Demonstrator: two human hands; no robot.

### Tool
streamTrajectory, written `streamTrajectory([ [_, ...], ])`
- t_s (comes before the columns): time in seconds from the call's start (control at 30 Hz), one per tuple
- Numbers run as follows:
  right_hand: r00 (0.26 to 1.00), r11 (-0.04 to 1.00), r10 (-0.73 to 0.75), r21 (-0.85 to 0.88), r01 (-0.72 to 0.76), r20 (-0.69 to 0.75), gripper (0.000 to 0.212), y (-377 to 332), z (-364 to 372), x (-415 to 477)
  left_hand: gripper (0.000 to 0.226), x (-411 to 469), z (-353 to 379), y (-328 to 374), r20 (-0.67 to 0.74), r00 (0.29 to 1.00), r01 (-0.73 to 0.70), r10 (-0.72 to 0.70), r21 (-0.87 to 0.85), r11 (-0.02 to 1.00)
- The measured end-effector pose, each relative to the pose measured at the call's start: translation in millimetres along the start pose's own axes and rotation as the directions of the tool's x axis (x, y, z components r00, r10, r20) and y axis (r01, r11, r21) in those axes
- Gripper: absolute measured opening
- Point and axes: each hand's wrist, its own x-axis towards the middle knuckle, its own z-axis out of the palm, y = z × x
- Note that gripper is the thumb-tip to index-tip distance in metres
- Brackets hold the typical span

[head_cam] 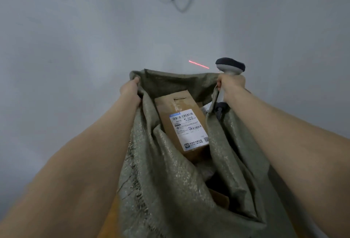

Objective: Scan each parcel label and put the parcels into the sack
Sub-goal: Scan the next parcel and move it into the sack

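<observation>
A coarse woven grey-green sack (170, 181) holds a rectangular brown cardboard parcel (191, 109), its white label (189, 129) facing up. The left hand (130, 90) clenches the sack's rim. The right hand (232, 88) wraps its fingers (219, 82) tightly round the smooth grey scanner (230, 65) at the opposite rim.

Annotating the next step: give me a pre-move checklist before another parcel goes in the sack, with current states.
1. Mouth open: left hand grips the rim of the sack, which is spread wide. ok
2. Tool held: right hand grips the scanner and seems to pinch the sack's other edge with it. ok
3. Last parcel stowed: cardboard box lies inside the sack, label facing up. ok
4. Beam on a label: red laser line falls on the grey surface beyond the sack. not ok
5. Next parcel at hand: none in view outside the sack. cannot tell
</observation>
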Motion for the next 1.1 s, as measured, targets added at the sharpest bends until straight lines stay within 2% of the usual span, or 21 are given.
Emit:
streamTrajectory([
  [0.07, 0.999, 0.999, 0.032, -0.004, -0.032, 0.0, 0.025, 15, -4, -6, 0.029, -6, -3, -14, 0.019, 1.0, 0.022, -0.024, 0.097, 0.995],
  [0.17, 0.999, 0.999, 0.017, -0.038, -0.015, 0.047, 0.035, 27, 6, -12, 0.033, -12, -2, -34, 0.009, 1.0, 0.011, -0.014, 0.243, 0.97],
  [0.27, 0.996, 0.994, -0.025, -0.102, 0.034, 0.083, 0.017, 19, 16, -15, 0.035, -3, 0, -24, 0.028, 0.999, -0.03, 0.024, 0.237, 0.971],
  [0.33, 0.992, 0.99, 0.032, -0.139, -0.015, 0.122, 0.01, 22, 15, -16, 0.033, 1, -5, -29, 0.047, 0.999, -0.023, 0.011, 0.268, 0.963],
  [0.4, 0.978, 0.97, 0.111, -0.235, -0.067, 0.176, 0.025, 40, 12, -15, 0.024, -6, -9, -47, 0.123, 0.991, 0.012, -0.061, 0.367, 0.93],
  [0.47, 0.96, 0.91, 0.172, -0.408, -0.07, 0.22, 0.055, 58, 10, -17, 0.004, -21, -7, -64, 0.221, 0.964, 0.022, -0.146, 0.484, 0.875],
  [0.53, 0.951, 0.891, 0.173, -0.452, -0.04, 0.257, 0.074, 73, 11, -11, 0.02, -32, -2, -71, 0.258, 0.954, -0.014, -0.153, 0.548, 0.836],
  [0.57, 0.95, 0.887, 0.16, -0.461, -0.019, 0.268, 0.077, 75, 13, -9, 0.023, -36, 0, -70, 0.265, 0.955, -0.042, -0.135, 0.569, 0.821],
  [0.7, 0.946, 0.865, 0.144, -0.501, 0.021, 0.289, 0.059, 48, 10, -48, 0.018, -40, 1, -62, 0.292, 0.949, -0.076, -0.122, 0.585, 0.807],
  [0.93, 0.888, 0.88, 0.305, -0.459, -0.125, 0.344, 0.043, 23, -2, -89, 0.015, -65, -8, -50, 0.31, 0.946, -0.107, -0.099, 0.583, 0.806],
  [1.1, 0.88, 0.897, 0.312, -0.415, -0.15, 0.358, 0.026, 13, -23, -133, 0.028, -92, -40, -35, 0.29, 0.956, -0.137, -0.047, 0.582, 0.801],
])
